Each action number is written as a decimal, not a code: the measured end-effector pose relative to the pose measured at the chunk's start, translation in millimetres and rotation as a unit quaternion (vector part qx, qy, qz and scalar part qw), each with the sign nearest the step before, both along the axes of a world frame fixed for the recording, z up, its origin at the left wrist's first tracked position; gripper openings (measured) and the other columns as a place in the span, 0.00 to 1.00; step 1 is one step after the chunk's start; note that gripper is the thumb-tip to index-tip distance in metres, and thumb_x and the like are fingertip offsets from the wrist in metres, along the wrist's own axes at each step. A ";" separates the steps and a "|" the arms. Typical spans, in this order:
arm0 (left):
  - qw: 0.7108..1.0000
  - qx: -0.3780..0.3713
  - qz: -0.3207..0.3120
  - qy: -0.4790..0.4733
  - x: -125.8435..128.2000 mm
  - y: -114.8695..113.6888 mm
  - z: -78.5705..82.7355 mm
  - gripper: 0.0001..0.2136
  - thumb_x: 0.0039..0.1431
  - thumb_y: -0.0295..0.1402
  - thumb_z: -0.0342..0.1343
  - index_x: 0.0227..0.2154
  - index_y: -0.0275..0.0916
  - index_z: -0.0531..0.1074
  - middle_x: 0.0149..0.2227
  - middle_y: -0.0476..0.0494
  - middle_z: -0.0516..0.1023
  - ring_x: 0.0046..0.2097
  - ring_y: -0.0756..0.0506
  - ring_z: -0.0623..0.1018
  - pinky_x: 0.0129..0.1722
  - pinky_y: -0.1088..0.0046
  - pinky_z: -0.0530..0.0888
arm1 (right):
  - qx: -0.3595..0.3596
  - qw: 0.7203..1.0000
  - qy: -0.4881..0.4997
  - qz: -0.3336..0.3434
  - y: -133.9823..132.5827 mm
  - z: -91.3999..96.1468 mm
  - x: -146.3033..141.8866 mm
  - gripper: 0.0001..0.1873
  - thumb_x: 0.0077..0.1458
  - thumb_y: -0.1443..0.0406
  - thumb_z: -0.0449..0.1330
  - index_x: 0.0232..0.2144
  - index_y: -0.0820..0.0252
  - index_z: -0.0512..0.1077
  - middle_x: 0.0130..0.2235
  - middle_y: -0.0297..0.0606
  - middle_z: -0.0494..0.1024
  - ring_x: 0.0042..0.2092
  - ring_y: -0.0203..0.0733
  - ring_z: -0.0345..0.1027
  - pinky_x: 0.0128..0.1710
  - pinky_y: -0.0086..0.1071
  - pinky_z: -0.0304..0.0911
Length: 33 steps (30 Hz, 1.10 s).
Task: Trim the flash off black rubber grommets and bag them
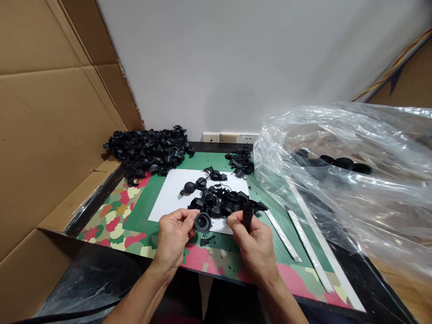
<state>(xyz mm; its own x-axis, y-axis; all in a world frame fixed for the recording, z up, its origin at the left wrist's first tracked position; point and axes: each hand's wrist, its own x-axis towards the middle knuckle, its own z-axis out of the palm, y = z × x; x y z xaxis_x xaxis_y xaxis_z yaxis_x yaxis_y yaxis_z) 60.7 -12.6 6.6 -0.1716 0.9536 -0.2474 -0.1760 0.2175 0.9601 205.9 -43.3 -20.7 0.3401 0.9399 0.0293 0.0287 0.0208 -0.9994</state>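
Observation:
Between the thumb and fingers of my left hand is a round black rubber grommet, its open face turned up toward me. My right hand is closed around a black tool handle that sticks up past the fingers; its working end is hidden, so its kind cannot be made out. The two hands are a short way apart over the near edge of a white sheet. Just beyond them lies a loose heap of black rubber parts, some with scraps attached. A small black scrap lies between the hands.
At the back left is a big pile of black rubber pieces; a smaller scrap pile sits back right. A clear plastic bag with black parts covers the right. White strips lie beside it. Cardboard walls the left.

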 end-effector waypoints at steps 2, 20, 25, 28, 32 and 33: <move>1.000 -0.008 -0.002 -0.008 -0.2 0.5 0.4 0.15 0.28 0.39 0.70 0.19 0.32 0.79 0.11 0.50 0.68 0.14 0.57 0.61 0.13 0.83 0.51 | 0.003 0.999 -0.037 0.032 -1.5 -3.4 1.4 0.17 0.50 0.57 0.56 0.16 0.59 0.64 0.17 0.28 0.58 0.20 0.32 0.50 0.20 0.27 0.50; 0.997 0.023 -0.025 0.074 0.0 1.5 -7.6 0.10 0.37 0.35 0.65 0.22 0.32 0.79 0.12 0.52 0.66 0.16 0.56 0.60 0.15 0.82 0.52 | 0.018 0.951 -0.254 0.175 11.2 14.9 -7.9 0.12 0.43 0.74 0.54 0.26 0.59 0.76 0.27 0.35 0.79 0.28 0.38 0.69 0.28 0.28 0.59; 0.986 0.075 -0.027 0.146 3.4 -2.5 -5.0 0.07 0.40 0.32 0.61 0.21 0.34 0.80 0.13 0.52 0.68 0.18 0.54 0.64 0.18 0.80 0.60 | 0.024 0.921 -0.355 0.161 14.5 20.5 -9.2 0.09 0.44 0.73 0.56 0.23 0.58 0.75 0.25 0.35 0.78 0.25 0.37 0.67 0.25 0.28 0.52; 0.977 0.117 -0.030 0.178 5.5 -5.9 -3.4 0.05 0.41 0.32 0.61 0.20 0.36 0.80 0.18 0.48 0.75 0.22 0.52 0.69 0.22 0.78 0.66 | 0.069 0.914 -0.379 0.124 13.9 17.2 -14.4 0.07 0.46 0.70 0.56 0.20 0.59 0.71 0.21 0.35 0.74 0.22 0.36 0.63 0.22 0.28 0.48; 0.984 0.105 -0.034 0.142 6.3 -6.2 -8.9 0.05 0.41 0.32 0.63 0.21 0.36 0.80 0.17 0.48 0.75 0.20 0.52 0.68 0.20 0.79 0.65 | 0.097 0.956 -0.271 0.065 9.9 7.4 -21.2 0.10 0.47 0.65 0.56 0.17 0.59 0.66 0.19 0.31 0.68 0.20 0.33 0.57 0.21 0.27 0.50; 0.988 0.091 -0.034 0.119 6.3 -5.4 -10.7 0.06 0.40 0.33 0.63 0.21 0.35 0.80 0.15 0.49 0.73 0.18 0.53 0.66 0.17 0.79 0.62 | 0.092 0.968 -0.227 0.059 8.6 5.3 -21.1 0.09 0.47 0.65 0.56 0.17 0.59 0.66 0.19 0.31 0.67 0.21 0.33 0.57 0.22 0.27 0.51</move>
<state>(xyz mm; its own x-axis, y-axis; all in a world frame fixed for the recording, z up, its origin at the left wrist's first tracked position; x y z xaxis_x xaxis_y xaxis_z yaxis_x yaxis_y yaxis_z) 67.0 -18.0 -4.1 -0.1381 0.9899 -0.0312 0.0683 0.0409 0.9968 184.8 -34.7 -15.4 0.1440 0.9363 0.3203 0.4507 0.2261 -0.8636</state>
